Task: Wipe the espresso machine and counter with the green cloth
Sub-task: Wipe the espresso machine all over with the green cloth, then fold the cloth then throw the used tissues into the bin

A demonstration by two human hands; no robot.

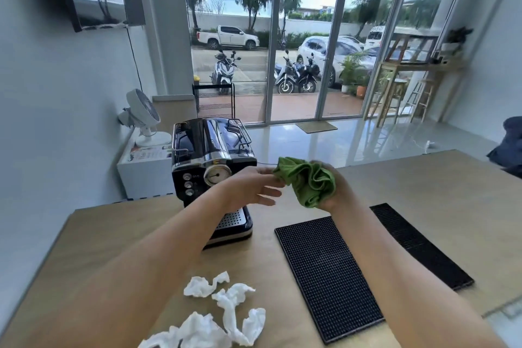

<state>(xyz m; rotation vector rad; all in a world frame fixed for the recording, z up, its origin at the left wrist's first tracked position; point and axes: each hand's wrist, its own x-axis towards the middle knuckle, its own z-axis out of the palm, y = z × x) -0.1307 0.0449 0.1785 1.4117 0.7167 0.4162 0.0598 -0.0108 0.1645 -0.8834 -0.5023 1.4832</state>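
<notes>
Both arms outstretched, right hand (pixel 340 191) gripping green cloth (pixel 308 181), left hand (pixel 251 186) pinching its edge

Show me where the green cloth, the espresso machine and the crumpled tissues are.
green cloth (pixel 309 181): head view, bunched middle folds.
espresso machine (pixel 217 175): head view, round front gauge.
crumpled tissues (pixel 230 311): head view, middle white strip.

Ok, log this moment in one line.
right hand: grips bunched green cloth, mid-air | left hand: at cloth's edge, grip unclear | espresso machine: on counter, behind left arm | crumpled tissues: on counter

right hand (pixel 340 196) mostly behind green cloth (pixel 308 181), tissues (pixel 203 330) cut off below
</notes>
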